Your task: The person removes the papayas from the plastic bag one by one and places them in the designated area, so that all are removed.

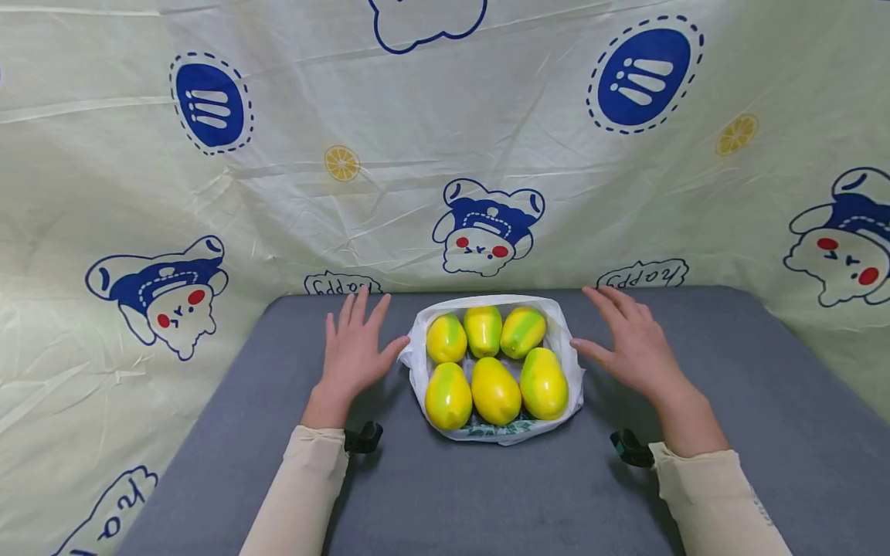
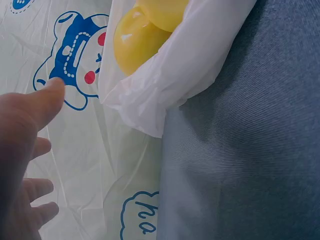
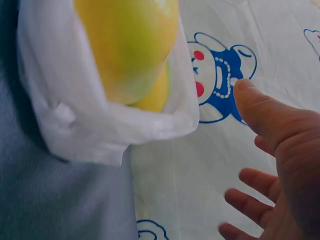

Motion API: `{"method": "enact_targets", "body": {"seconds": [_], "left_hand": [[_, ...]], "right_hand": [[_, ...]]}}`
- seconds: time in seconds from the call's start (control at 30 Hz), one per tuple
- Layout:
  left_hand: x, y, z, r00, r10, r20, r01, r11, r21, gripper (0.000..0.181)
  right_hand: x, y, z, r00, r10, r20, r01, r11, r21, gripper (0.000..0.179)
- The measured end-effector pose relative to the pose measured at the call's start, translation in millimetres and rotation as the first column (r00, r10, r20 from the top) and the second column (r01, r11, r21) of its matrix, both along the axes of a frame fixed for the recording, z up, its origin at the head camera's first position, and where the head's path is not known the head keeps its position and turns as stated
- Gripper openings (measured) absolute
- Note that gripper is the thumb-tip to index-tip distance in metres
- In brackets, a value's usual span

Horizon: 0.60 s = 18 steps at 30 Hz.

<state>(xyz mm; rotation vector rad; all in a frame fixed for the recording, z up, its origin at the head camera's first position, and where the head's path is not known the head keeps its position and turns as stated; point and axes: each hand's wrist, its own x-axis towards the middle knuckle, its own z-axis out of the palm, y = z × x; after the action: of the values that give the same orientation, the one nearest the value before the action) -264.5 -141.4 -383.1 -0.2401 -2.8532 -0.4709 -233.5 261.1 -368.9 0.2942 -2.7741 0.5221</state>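
Note:
A white plastic bag [image 1: 574, 378] stands with its mouth wide and its rim folded down, holding several yellow-green fruits [image 1: 496, 391] that look like papayas or mangoes, in two rows. To its left, my left hand [image 1: 354, 351] has its fingers spread and holds nothing; the thumb tip is close to the bag's rim. My right hand [image 1: 636, 347] is on the other side, fingers extended, thumb pointing at the bag. In the left wrist view a gap shows between the thumb and the bag [image 2: 160, 85]; the right wrist view shows a similar gap beside the bag [image 3: 55, 100].
A grey cloth-covered table [image 1: 487, 502] lies under the bag. Behind it hangs a pale printed curtain [image 1: 292, 216] with blue bears and orange slices. Black wrist cameras [image 1: 363, 438] are strapped at both cuffs.

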Motion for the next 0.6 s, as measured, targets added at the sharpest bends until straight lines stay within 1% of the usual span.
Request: {"method": "enact_targets", "body": {"seconds": [0.13,0.23,0.3,0.37,0.47,0.53,0.6], "left_hand": [[-0.1,1.2,0.2,1.0,-0.007,-0.017,0.008,0.999,0.04,0.076],[0.4,1.9,0.4,1.0,-0.009,-0.008,0.01,0.996,0.084,0.074],[0.2,2.3,-0.3,1.0,-0.011,0.006,0.01,0.991,0.131,0.072],[-0.4,2.9,-2.0,0.999,-0.019,0.027,0.013,0.98,0.198,0.07],[-3.0,5.0,-6.9,0.997,-0.053,0.054,0.033,0.947,0.32,0.067],[-5.4,7.1,-11.5,0.995,-0.079,0.063,0.048,0.917,0.397,0.065],[-7.4,9.3,-16.1,0.992,-0.106,0.072,0.06,0.881,0.47,0.063]], "right_hand": [[1.7,-6.3,5.2,0.996,0.059,0.062,-0.053,0.995,-0.089,0.08],[3.2,-11.8,8.3,0.99,0.093,0.11,-0.078,0.988,-0.131,0.074],[3.9,-15.4,9.1,0.984,0.119,0.132,-0.098,0.983,-0.157,0.071],[4.4,-18.2,9.1,0.977,0.151,0.149,-0.122,0.975,-0.185,0.069],[4.5,-21.8,8.1,0.963,0.205,0.173,-0.162,0.959,-0.233,0.066],[4.8,-23.7,7.4,0.95,0.243,0.195,-0.188,0.947,-0.261,0.065],[5.4,-25.1,6.0,0.936,0.272,0.223,-0.205,0.937,-0.283,0.066]]}}
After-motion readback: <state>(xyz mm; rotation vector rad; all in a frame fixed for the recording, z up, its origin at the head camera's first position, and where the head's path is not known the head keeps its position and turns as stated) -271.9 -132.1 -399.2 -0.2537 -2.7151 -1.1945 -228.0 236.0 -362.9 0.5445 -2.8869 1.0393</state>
